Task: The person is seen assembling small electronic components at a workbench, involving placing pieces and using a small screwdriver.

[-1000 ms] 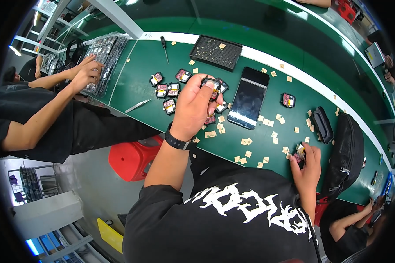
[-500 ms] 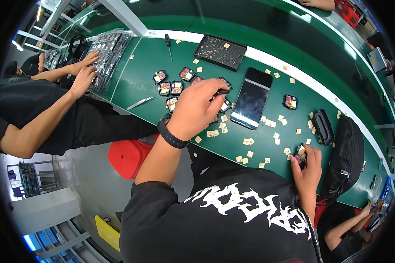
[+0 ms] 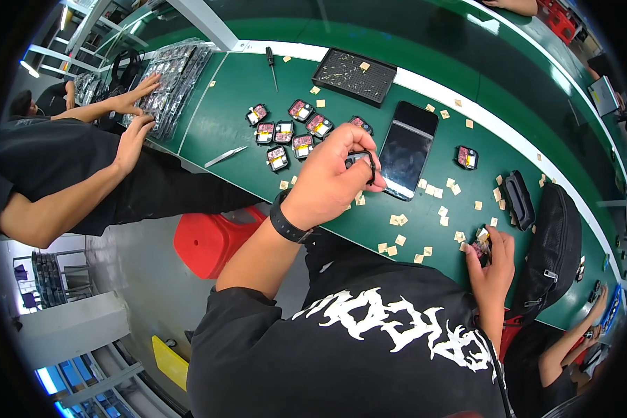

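My left hand [image 3: 327, 177], with a black band on its wrist, is raised over the table. Its thumb and fingers pinch a black watch-case part [image 3: 370, 167] with a rounded rim, partly hidden by the fingers. Just left of it lie several small open watch housings [image 3: 302, 146] with pinkish boards, white blocks and yellow strips. My right hand [image 3: 492, 268] is low at the table's near edge, fingers closed round a small electronic module [image 3: 479, 245] with yellow and pink parts. Right of my left hand lies a black smartphone [image 3: 411, 143].
Small beige square pieces [image 3: 443, 211] are scattered about. A black parts tray [image 3: 355, 75], screwdriver [image 3: 272, 68] and tweezers [image 3: 225, 156] lie farther off. One housing [image 3: 466, 157], a black case [image 3: 519, 200] and a black bag [image 3: 550, 244] are rightward. A co-worker's hands [image 3: 138, 101] touch bagged parts at left.
My left hand has turned and shifted slightly right and down, so the case part's rim now shows and more housings are uncovered. My right hand keeps nearly the same place.
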